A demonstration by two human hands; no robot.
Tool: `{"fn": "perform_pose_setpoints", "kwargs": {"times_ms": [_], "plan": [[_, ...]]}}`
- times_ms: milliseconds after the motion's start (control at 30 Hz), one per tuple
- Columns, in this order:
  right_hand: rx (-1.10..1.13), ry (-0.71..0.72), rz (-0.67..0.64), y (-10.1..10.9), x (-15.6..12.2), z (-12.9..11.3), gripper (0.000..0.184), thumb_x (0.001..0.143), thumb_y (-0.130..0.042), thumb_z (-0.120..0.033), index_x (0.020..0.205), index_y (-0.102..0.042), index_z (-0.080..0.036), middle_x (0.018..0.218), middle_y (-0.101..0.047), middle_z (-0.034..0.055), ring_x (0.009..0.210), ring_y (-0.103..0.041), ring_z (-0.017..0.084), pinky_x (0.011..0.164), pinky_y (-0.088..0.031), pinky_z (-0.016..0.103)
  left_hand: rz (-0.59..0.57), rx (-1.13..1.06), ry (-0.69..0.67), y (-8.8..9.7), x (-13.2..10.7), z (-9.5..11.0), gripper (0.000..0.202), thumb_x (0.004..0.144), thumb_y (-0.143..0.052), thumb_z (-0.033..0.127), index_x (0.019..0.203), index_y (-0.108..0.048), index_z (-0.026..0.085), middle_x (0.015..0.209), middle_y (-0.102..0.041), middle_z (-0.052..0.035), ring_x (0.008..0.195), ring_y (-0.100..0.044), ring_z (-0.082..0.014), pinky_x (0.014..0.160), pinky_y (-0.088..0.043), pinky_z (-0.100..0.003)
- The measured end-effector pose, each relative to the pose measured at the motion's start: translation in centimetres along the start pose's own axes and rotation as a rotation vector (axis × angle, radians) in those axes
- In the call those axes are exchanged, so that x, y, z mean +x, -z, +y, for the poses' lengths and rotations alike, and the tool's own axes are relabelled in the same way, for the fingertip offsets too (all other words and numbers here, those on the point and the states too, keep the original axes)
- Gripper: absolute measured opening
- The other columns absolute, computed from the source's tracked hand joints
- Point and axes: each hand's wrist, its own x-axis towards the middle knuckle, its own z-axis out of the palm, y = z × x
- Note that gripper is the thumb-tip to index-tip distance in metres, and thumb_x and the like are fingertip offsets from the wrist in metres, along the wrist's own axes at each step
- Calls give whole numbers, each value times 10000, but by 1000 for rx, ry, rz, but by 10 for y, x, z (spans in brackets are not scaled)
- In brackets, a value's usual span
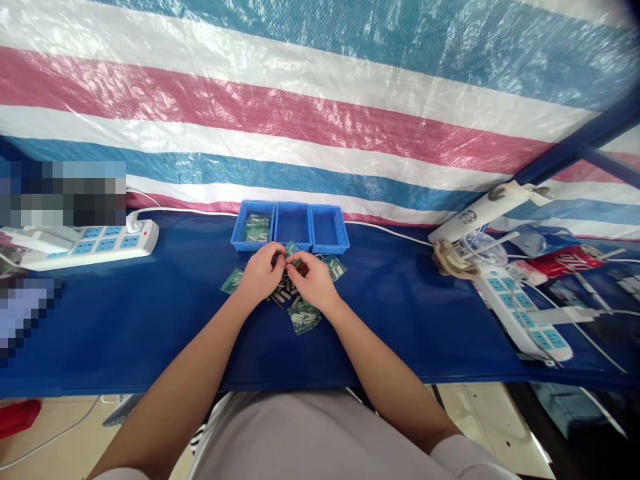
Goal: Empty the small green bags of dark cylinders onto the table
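Observation:
My left hand point(262, 272) and my right hand point(314, 279) meet over the table, fingers pinched on a small green-tinted plastic bag point(291, 249) between them. What is inside that bag cannot be made out. Beneath the hands lies a pile of small metal cylindrical parts point(286, 291), partly covered by my fingers. Around the pile are more small bags: a bag of silvery parts point(304, 317) in front, another bag point(232, 281) beside my left wrist, and a further bag point(335, 268) right of my right hand.
Three joined blue bins stand behind my hands; the left bin point(234, 233) holds several bags. White power strips point(145, 243) lie left and right. At the right are a white tumbler point(470, 217), a plastic cup point(484, 248) and a red can point(567, 262). A striped sheet point(300, 100) hangs behind.

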Motion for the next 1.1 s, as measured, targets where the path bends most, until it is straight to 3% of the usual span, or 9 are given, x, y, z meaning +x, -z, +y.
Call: {"fn": "perform_pose_setpoints", "kwargs": {"times_ms": [700, 1100], "plan": [[-80, 46, -46, 2, -2, 0, 139, 879, -592, -249, 987, -677, -231, 971, -688, 42, 762, -662, 167, 738, -557, 317, -57, 24, 13, 2, 1, -1, 145, 922, -467, 183, 984, -590, 227, 951, -672, -41, 843, -629, -205, 746, -480, -339], [-100, 76, -63, 2, -2, 4, 149, 904, -580, -258, 1020, -668, -228, 1020, -687, 50, 772, -661, 160, 769, -556, 319, -74, 26, 19, 1, 1, -2, 159, 924, -456, 182, 990, -595, 223, 968, -670, -42, 874, -630, -206, 794, -490, -339]]}}
